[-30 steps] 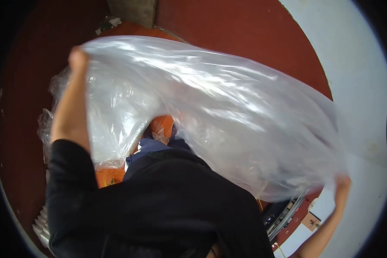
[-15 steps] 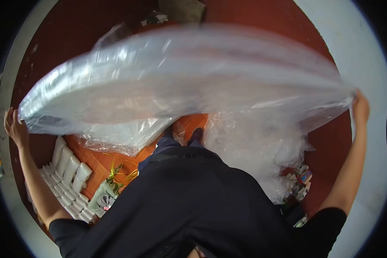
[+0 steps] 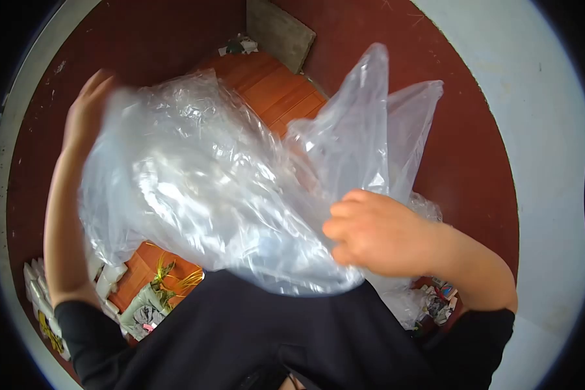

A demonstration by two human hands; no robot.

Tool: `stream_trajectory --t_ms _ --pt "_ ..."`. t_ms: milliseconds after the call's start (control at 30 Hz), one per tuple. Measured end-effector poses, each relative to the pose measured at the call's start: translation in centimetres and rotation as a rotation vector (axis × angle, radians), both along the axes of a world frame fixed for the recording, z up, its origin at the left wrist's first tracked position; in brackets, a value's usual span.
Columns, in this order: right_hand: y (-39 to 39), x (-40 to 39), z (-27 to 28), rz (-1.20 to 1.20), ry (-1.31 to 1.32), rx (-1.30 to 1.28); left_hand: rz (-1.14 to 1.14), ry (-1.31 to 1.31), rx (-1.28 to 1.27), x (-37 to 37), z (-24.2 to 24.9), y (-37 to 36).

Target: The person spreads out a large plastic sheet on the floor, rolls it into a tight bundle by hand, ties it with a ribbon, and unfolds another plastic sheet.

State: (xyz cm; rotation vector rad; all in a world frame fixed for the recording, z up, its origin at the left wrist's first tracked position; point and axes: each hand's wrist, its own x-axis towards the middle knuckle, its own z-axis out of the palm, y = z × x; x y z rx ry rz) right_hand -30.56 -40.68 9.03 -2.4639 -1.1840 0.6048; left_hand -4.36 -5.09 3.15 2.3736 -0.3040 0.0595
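A large, crumpled piece of clear plastic film (image 3: 195,175) hangs in the air in front of my body, its lower edge against my dark shirt. My right hand (image 3: 383,234) is closed in a fist around the film's right edge, at the centre right. At the upper left, my left hand (image 3: 92,101) is raised and smeared by motion; the film hangs from its fingers, which are pressed together at its corner. Two pointed folds of film stick up beyond my right hand.
Wrapped white packs (image 3: 39,296) are stacked at the lower left, beside a pale green sack (image 3: 143,312) and yellow straps (image 3: 187,281). Small mixed litter (image 3: 441,302) lies at the lower right. A grey board (image 3: 279,32) leans at the back by the dark red wall.
The film was stretched wide between both hands and is now bunched. My right hand has come inward to the middle; my left hand has moved up and inward.
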Motion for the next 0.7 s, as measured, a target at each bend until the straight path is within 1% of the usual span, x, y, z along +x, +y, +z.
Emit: stream_trajectory --t_ms 33,67,100,133,167,200,233,300,333,367,433,467,500,533,567,600,633,667,700 --pt "0.5 -0.3 1.1 -0.020 -0.019 0.040 -0.156 0.155 -0.016 -0.3 0.9 -6.4" --pt "1.2 -0.6 1.9 -0.044 -0.039 0.079 -0.319 0.092 -0.060 -0.3 0.0 -11.8" --pt "1.8 -1.0 2.6 -0.072 -0.060 0.114 -0.679 -0.564 0.270 0.6 -3.1 -16.0" --pt "2.6 -1.4 3.0 -0.081 -0.058 0.128 -0.785 -0.444 0.139 -2.5 -1.8 -21.1" --pt "3.6 -1.7 3.3 -0.089 -0.054 0.141 -0.931 -0.462 -0.029 -3.7 -2.7 -25.6" --pt "4.0 -2.4 3.6 -0.097 -0.050 0.156 -1.059 -0.580 0.042 -5.4 -4.0 -29.5" --pt "4.2 -3.3 4.0 -0.114 -0.109 0.158 -1.185 -0.698 0.117 -6.9 -5.3 -32.5" --pt "4.2 -4.5 5.0 -0.132 -0.224 0.169 -1.391 -0.512 0.702 -8.5 -7.5 -36.0" --pt "2.7 -5.3 5.5 -0.197 -0.274 0.163 -1.294 -0.445 0.761 -7.8 -10.3 -36.4" --pt "0.9 -5.8 6.1 -0.358 -0.241 0.027 -1.189 -0.373 0.823 -6.0 -12.7 -35.6" --pt "-3.6 -6.7 5.6 -0.553 -0.392 -0.406 -0.981 -0.328 0.792 -0.7 -12.1 -29.8" --pt "-5.9 -7.2 5.3 -0.619 -0.431 -0.646 -0.869 -0.360 0.778 -0.3 -11.9 -27.5" --pt "-8.2 -8.1 4.7 -0.698 -0.338 -0.764 -0.752 -0.389 0.769 0.4 -11.6 -24.7" --pt "-10.9 -8.3 3.7 -0.804 -0.207 -0.822 -0.733 -0.531 0.694 -0.5 -12.5 -21.9" --pt "-13.1 -7.4 3.2 -0.885 -0.132 -0.946 -0.710 -0.679 0.617 -2.7 -13.0 -19.4" --pt "-14.7 -6.3 2.6 -0.944 -0.297 -0.973 -0.715 0.004 0.617 -5.8 -11.1 -18.0" --pt "-17.3 -5.1 1.8 -0.960 -0.408 -0.864 -0.954 0.421 0.647 -8.3 -10.5 -15.7" --pt "-18.3 -2.9 1.6 -1.187 -0.084 -0.306 -1.290 0.551 0.464 -10.9 -10.3 -13.3" --pt "-18.3 1.0 -0.4 -1.178 0.155 0.147 -1.104 0.607 0.390 -10.7 -11.7 -11.0"
